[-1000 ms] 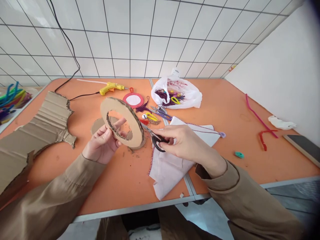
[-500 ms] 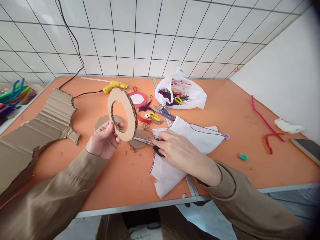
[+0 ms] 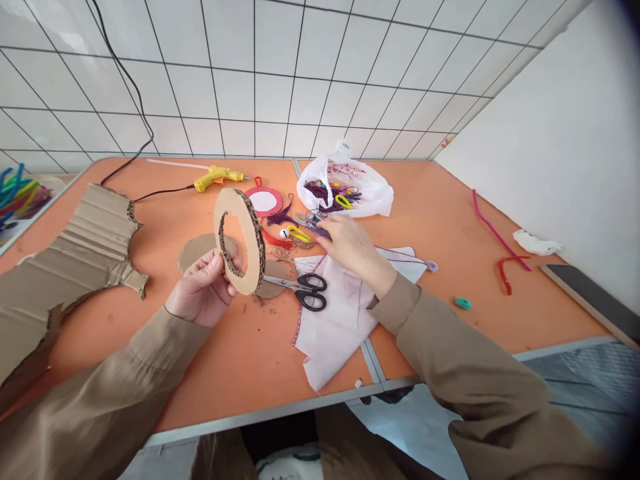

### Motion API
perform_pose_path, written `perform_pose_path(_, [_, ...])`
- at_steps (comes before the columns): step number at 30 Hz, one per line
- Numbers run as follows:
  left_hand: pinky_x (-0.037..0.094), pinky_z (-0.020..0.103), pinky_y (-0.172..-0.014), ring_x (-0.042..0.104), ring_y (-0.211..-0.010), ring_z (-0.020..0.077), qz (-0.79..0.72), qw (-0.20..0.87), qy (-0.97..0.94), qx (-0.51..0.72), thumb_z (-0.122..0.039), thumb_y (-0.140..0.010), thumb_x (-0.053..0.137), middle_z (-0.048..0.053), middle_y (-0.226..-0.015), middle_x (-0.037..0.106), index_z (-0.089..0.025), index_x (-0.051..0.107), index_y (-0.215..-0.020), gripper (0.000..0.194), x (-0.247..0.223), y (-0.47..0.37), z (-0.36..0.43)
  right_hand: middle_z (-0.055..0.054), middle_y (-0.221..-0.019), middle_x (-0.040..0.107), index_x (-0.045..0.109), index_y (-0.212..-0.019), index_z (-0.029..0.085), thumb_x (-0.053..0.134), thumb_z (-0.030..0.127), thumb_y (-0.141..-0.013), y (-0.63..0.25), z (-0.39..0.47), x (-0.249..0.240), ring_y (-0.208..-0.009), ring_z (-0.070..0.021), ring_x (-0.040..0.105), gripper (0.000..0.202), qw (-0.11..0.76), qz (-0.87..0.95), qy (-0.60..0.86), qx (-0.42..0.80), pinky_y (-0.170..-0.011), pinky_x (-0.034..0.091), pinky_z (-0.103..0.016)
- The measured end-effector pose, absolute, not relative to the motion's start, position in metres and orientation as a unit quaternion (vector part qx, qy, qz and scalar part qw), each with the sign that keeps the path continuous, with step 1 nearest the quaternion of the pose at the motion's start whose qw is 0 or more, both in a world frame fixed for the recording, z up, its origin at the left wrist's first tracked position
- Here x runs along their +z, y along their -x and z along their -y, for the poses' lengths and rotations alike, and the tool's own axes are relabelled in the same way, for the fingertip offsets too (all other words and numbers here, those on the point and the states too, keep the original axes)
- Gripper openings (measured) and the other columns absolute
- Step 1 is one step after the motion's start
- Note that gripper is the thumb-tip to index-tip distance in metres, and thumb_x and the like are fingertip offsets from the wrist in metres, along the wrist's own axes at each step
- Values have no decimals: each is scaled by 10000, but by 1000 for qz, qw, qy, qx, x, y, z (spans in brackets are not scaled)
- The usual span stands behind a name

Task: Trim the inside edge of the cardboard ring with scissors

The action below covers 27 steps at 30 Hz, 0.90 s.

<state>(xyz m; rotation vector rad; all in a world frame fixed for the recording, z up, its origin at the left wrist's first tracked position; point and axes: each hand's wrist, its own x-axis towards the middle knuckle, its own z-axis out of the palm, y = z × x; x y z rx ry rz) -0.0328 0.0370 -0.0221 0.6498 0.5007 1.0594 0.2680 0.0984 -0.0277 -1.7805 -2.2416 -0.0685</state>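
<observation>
My left hand (image 3: 201,285) pinches the lower edge of a cardboard ring (image 3: 257,247), holding it tilted up above the table. With its fingers curled, my right hand (image 3: 350,248) grips the purple handles of small cutters (image 3: 315,221), whose metal end points left. Black-handled scissors (image 3: 311,291) lie on a white cloth (image 3: 333,340) with stitched edges, their blades over a cardboard disc (image 3: 274,285). Another cardboard disc (image 3: 193,252) is partly hidden behind my left hand and the ring.
A yellow glue gun (image 3: 217,177) with a cord lies at the back. A white plastic bag (image 3: 373,193) holds tassels. A red-rimmed disc (image 3: 264,201) and yellow thread snips (image 3: 300,233) lie nearby. Torn cardboard (image 3: 65,263) covers the left; pipe cleaners (image 3: 505,275) lie right.
My right hand has let go of the black-handled scissors, leaving them on the cloth, and moved up to the purple-handled cutters. My left hand still holds the ring. The view has shifted slightly right.
</observation>
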Motion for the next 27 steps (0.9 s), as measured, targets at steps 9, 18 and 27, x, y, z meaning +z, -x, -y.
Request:
perform_pose_path(9, [553,121,-469,694,-607,99,-225,782,-313,490,-238,-711,912,27,-759,759,-130,739,-808,226,-13,26,-32,-136,-1024,628,650,-896,152,511,86,-901,-262,-103,-37,-804,-225,581,155,178,763,620,-47,-717,473,-347])
perform_pose_path(18, [544,124,-450,685,-531,88,-229,766,-331,502,-295,-669,942,-4,-686,750,-149,724,-755,276,-8,16,-26,-67,-1044,673,524,-1115,237,590,301,-881,-269,-76,1,-873,-225,652,251,385,733,560,15,-795,560,-414])
perform_pose_path(27, [562,135,-484,695,-546,95,-226,782,-324,481,-298,-680,938,11,-672,754,-135,739,-781,276,-11,15,-25,-92,-1120,728,577,-1138,230,497,257,-966,-273,-80,3,-1115,-283,688,192,358,773,496,-169,-1234,145,-707])
